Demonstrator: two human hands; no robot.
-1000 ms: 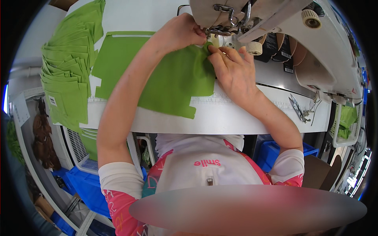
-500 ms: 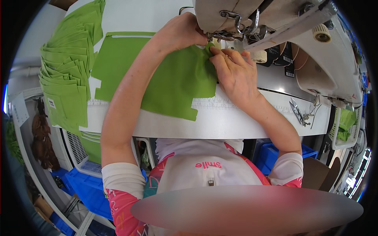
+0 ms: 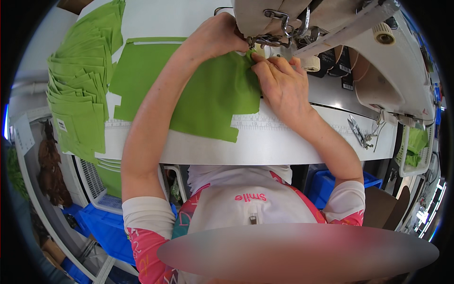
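A green fabric panel (image 3: 208,94) with notched corners lies on the white sewing table, its upper right edge reaching the needle area of a sewing machine (image 3: 269,21). My left hand (image 3: 220,35) is closed at that edge, close beside the presser foot (image 3: 251,42); its fingertips are partly hidden by the machine head. Just to the right of the foot, my right hand (image 3: 283,85) pinches the same green fabric between thumb and forefinger, the other fingers curled. A white strip (image 3: 158,43) shows along the panel's far edge.
Stacked green fabric pieces (image 3: 78,85) fan out at the left. Thread snips (image 3: 359,132) lie on the table at the right, near a white basket (image 3: 416,151) of green cloth. A ruler strip (image 3: 265,122) runs along the table. Blue bins (image 3: 106,232) sit below.
The near edge of the green panel has shifted slightly away from me, toward the machine. Both hands stay in almost the same place on the fabric.
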